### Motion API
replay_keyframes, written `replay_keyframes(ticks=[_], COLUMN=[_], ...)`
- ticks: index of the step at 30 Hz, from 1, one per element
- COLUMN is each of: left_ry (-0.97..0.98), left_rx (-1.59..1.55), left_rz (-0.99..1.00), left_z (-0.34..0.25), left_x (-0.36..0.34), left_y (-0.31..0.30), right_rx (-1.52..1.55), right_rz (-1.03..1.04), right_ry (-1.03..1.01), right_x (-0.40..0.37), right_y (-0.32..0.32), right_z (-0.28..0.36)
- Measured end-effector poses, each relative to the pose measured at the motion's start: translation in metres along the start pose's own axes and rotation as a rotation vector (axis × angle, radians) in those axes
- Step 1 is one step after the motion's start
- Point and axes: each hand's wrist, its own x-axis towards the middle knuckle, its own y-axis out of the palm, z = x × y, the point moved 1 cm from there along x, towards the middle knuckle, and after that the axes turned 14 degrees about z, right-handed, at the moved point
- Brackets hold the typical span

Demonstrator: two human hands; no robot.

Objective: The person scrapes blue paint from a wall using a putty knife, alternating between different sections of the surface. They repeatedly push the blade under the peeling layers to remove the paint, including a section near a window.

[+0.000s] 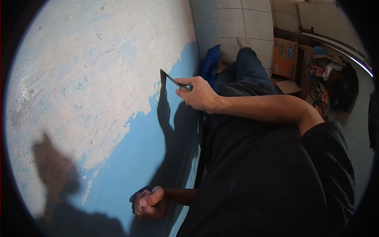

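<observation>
My right hand (199, 94) grips a scraper (170, 79), fingers and thumb closed around its handle. The thin blade points toward the wall, its tip at or close to the surface near the border of the paint. Light blue paint (134, 150) covers the lower and right part of the wall, with a ragged edge. Beyond that edge lies a whitish, scraped patch (94, 75) with blue traces and grey marks. My left hand (150, 202) is curled into a fist against or close to the blue paint, and nothing shows in it. Pale specks dot my right hand and forearm.
An orange carton (285, 58) stands on the right, beside an open box of mixed litter (321, 89). Something blue (212, 63) lies by my legs on the tiled floor (256, 23). Dark shadows of my arms fall across the wall.
</observation>
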Motion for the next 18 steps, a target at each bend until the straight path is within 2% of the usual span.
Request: replay_keyframes(ticks=[6,9,14,18], left_ry=[-0.007,0.054,-0.033,0.011], left_rx=[-0.075,0.023,-0.091,0.022], left_rz=[-0.033,-0.02,-0.041,-0.007], left_z=[0.001,0.003,0.001,0.001], left_x=[-0.001,0.001,-0.003,0.002], left_y=[0.002,-0.001,0.002,-0.003], right_rx=[-0.019,-0.037,-0.017,-0.106], right_rz=[0.061,0.038,0.007,-0.049], right_ry=[0.013,-0.004,-0.008,-0.121], right_x=[-0.015,-0.013,-0.014,-0.009], right_y=[0.005,0.005,0.012,0.009], right_z=[0.005,-0.002,0.002,-0.017])
